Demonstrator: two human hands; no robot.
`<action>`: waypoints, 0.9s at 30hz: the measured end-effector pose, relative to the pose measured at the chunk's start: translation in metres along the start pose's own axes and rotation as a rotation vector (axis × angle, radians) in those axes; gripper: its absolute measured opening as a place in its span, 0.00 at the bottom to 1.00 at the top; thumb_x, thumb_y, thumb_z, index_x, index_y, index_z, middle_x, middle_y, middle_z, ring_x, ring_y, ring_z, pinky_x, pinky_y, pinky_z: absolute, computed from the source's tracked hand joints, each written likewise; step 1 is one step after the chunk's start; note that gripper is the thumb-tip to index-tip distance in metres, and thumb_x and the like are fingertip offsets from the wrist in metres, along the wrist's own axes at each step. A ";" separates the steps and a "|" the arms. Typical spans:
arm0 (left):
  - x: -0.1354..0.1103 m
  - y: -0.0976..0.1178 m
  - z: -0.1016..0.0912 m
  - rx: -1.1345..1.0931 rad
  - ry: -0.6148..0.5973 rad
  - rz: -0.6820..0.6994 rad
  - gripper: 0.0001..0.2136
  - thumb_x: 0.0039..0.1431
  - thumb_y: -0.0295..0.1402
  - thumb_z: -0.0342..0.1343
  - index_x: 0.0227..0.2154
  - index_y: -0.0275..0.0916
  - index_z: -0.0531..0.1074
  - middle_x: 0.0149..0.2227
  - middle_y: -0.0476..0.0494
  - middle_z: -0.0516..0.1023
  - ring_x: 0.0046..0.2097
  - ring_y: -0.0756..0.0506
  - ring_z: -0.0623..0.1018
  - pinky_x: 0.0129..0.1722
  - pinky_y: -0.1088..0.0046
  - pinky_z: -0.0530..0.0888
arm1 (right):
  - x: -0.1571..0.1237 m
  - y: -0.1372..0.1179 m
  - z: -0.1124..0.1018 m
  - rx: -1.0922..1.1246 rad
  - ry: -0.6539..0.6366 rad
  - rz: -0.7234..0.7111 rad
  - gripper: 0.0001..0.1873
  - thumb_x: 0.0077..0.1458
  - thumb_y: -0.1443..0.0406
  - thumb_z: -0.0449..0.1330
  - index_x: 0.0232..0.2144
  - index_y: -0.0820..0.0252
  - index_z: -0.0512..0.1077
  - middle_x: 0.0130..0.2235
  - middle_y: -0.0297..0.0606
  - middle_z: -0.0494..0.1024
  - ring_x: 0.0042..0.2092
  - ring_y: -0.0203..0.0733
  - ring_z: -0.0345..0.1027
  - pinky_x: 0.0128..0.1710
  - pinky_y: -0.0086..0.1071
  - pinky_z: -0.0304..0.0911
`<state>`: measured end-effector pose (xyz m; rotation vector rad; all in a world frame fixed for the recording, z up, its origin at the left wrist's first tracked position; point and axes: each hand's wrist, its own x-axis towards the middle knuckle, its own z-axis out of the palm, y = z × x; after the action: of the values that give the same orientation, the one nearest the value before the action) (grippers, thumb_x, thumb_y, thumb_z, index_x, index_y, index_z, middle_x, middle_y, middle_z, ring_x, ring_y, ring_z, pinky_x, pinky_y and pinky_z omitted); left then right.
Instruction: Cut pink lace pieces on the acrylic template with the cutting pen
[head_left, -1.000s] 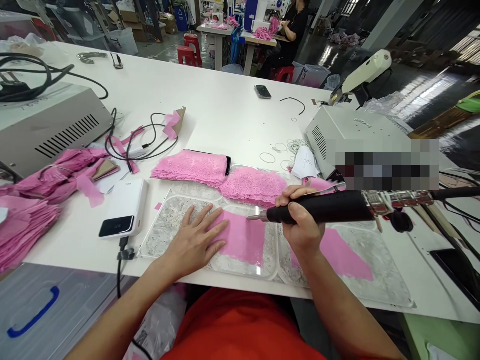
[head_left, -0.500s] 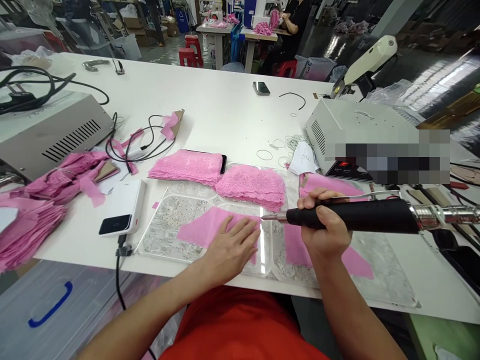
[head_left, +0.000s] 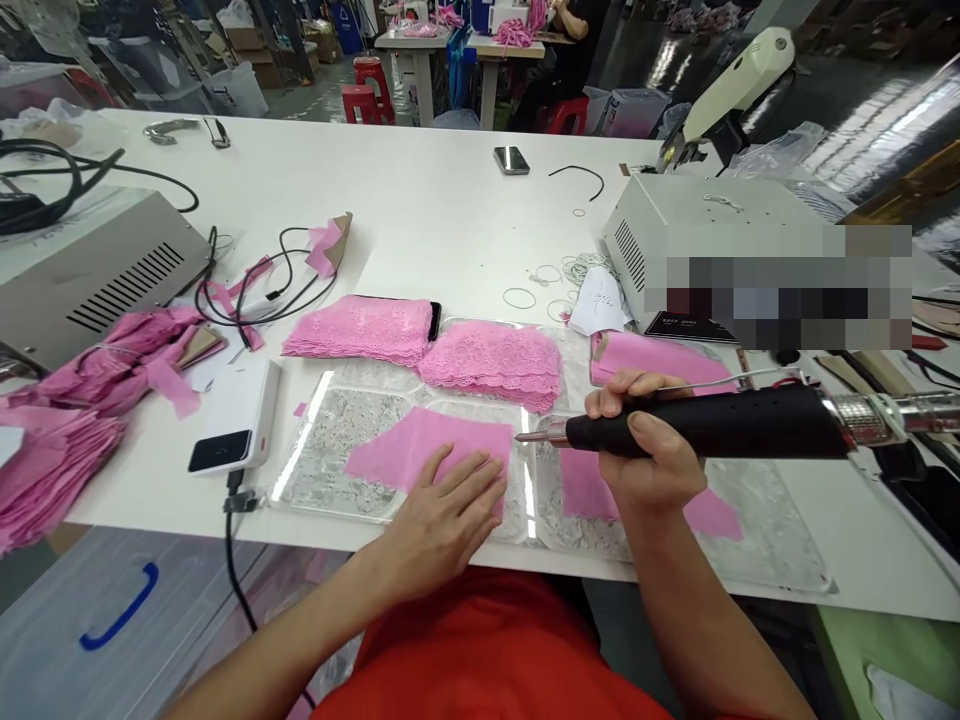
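My left hand [head_left: 450, 505] lies flat with fingers stretched over a thin pink fabric piece [head_left: 409, 450], covering its lower part. In my right hand [head_left: 651, 450] is a black handpiece with a pointed metal tip [head_left: 720, 425], gripped like a thick pen and held nearly level. Its tip points left at the fabric's right edge, just below the upper corner; whether it touches is too fine to tell. Another pink fabric piece [head_left: 589, 485] lies under my right hand, partly hidden. Beyond my hands sit two stacks of pink lace fabric, a left stack [head_left: 364, 328] and a right stack [head_left: 491, 362].
Clear-edged, stone-patterned mats [head_left: 322, 480] cover the table front. A white power bank [head_left: 236, 415] with a cable, pink fabric bundles [head_left: 64, 450] and a grey box [head_left: 97, 270] are at left. Another grey box [head_left: 690, 215] stands right. A person [head_left: 574, 50] sits far back.
The view has shifted slightly. My left hand has slid a little toward me over the fabric. The handpiece tip has moved slightly down along the fabric's right edge.
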<state>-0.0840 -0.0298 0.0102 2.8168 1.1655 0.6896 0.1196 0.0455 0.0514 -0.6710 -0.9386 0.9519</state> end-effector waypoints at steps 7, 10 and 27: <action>-0.012 0.011 0.005 -0.026 0.031 -0.016 0.15 0.65 0.28 0.49 0.53 0.35 0.69 0.54 0.37 0.75 0.59 0.42 0.70 0.64 0.54 0.58 | -0.004 -0.002 0.000 -0.008 -0.041 0.020 0.08 0.39 0.64 0.61 0.27 0.57 0.68 0.29 0.33 0.67 0.25 0.32 0.60 0.25 0.33 0.61; -0.012 0.010 0.008 -0.024 0.053 -0.008 0.14 0.65 0.28 0.50 0.52 0.35 0.69 0.53 0.37 0.75 0.59 0.42 0.70 0.65 0.54 0.58 | -0.005 -0.001 0.003 -0.007 -0.046 0.029 0.08 0.39 0.63 0.60 0.27 0.57 0.68 0.29 0.32 0.67 0.25 0.32 0.60 0.26 0.33 0.61; -0.011 0.010 0.007 -0.027 0.058 0.009 0.12 0.66 0.31 0.50 0.49 0.34 0.71 0.53 0.41 0.76 0.58 0.43 0.71 0.65 0.57 0.57 | -0.008 0.001 0.002 -0.031 -0.138 0.005 0.05 0.43 0.66 0.60 0.28 0.56 0.69 0.29 0.33 0.70 0.27 0.33 0.61 0.27 0.34 0.64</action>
<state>-0.0813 -0.0434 0.0010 2.7998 1.1439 0.7861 0.1152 0.0393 0.0490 -0.6401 -1.0757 0.9993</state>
